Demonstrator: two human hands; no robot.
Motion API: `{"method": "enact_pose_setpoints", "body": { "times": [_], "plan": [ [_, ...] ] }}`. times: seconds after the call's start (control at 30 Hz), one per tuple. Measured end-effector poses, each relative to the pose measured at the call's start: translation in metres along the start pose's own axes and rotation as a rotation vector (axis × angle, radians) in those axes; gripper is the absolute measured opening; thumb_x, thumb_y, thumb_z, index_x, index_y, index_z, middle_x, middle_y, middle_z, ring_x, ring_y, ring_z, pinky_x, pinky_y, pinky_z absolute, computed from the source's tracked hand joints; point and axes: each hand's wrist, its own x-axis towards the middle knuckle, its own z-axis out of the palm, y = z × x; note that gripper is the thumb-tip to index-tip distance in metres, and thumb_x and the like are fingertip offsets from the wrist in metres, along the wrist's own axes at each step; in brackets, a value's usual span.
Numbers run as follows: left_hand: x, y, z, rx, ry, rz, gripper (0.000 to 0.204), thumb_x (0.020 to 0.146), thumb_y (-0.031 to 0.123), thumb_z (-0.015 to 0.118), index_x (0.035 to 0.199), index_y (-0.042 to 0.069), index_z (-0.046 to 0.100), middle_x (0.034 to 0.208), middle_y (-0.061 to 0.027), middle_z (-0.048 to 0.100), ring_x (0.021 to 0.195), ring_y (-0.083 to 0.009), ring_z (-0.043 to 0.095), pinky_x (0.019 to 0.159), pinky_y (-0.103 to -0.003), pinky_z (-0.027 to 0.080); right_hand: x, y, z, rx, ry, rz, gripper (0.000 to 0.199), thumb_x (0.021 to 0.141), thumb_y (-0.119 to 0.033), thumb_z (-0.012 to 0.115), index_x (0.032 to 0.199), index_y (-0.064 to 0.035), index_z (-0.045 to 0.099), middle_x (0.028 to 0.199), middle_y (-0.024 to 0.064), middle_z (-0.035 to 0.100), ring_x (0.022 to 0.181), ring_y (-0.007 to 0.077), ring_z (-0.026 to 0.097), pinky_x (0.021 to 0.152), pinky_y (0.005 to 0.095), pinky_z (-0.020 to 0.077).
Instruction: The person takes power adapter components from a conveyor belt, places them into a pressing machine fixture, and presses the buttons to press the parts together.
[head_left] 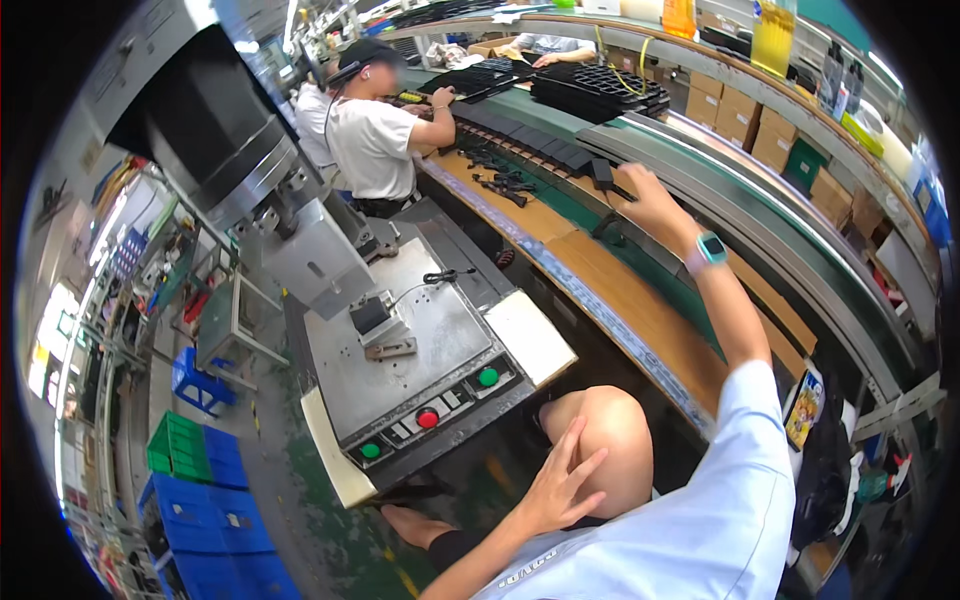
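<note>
My right hand [648, 207], with a watch on its wrist, reaches out over the bench. Its fingers close on a boxy black adapter [601, 174] at the near end of a row of similar black blocks [540, 143]. My left hand [556, 487] lies on my bare knee, fingers spread, holding nothing. In front of me is a press machine whose metal plate [420, 335] carries a black block [371, 314] in a small fixture. A black cable [440, 277] runs from the block across the plate.
Green and red buttons [428, 417] line the machine's front edge. Loose black cables [505, 185] lie on the wooden bench ledge [600, 275]. A person in a white shirt [370, 145] works farther along, near stacked black trays [600, 90]. Blue and green crates [180, 447] stand left.
</note>
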Motion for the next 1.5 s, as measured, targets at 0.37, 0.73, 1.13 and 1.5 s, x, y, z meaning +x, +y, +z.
{"method": "enact_pose_setpoints", "body": {
  "times": [0.37,0.73,1.13,1.5],
  "plan": [
    [-0.120,-0.024,-0.014,-0.241,0.019,-0.765,0.073,0.094,0.016,0.071,0.155,-0.001,0.034,0.143,-0.0208,0.052,0.122,-0.0313,0.062,0.102,-0.041,0.050,0.057,0.067,0.074,0.030,-0.013,0.260,0.109,0.060,-0.038,0.094,0.144,0.0084,0.043,0.141,0.0291,0.048,0.133,0.0424,0.048,0.113,0.0406,0.0411],
    [-0.082,-0.073,-0.154,0.143,0.387,-0.614,0.021,0.088,0.002,0.068,0.109,0.003,0.064,0.115,-0.0098,0.063,0.096,-0.0194,0.064,0.087,-0.032,0.052,-0.013,-0.070,-0.087,0.156,0.794,-0.112,0.063,0.072,-0.001,0.072,0.132,-0.0063,0.054,0.116,0.0140,0.062,0.105,0.0270,0.063,0.091,0.0362,0.0513],
    [-0.020,-0.271,-0.328,-0.242,0.776,-0.505,0.093,0.079,0.014,0.086,0.155,0.008,0.032,0.138,-0.0137,0.059,0.131,-0.0250,0.055,0.108,-0.037,0.045,-0.003,-0.213,0.060,0.795,-0.382,-0.088,0.037,0.085,-0.004,0.067,0.120,-0.0058,0.056,0.098,0.0030,0.061,0.085,0.0141,0.060,0.072,0.0299,0.0504],
    [-0.128,-0.057,-0.202,-1.283,1.259,-0.064,0.064,0.102,0.039,0.063,0.158,0.027,0.035,0.132,-0.0115,0.052,0.116,-0.0245,0.058,0.096,-0.044,0.056,0.067,-0.360,0.253,0.637,-0.209,-0.651,0.061,0.090,-0.021,0.076,0.143,-0.0030,0.054,0.130,0.0203,0.060,0.113,0.0391,0.060,0.097,0.0400,0.0498]
  ]
}}
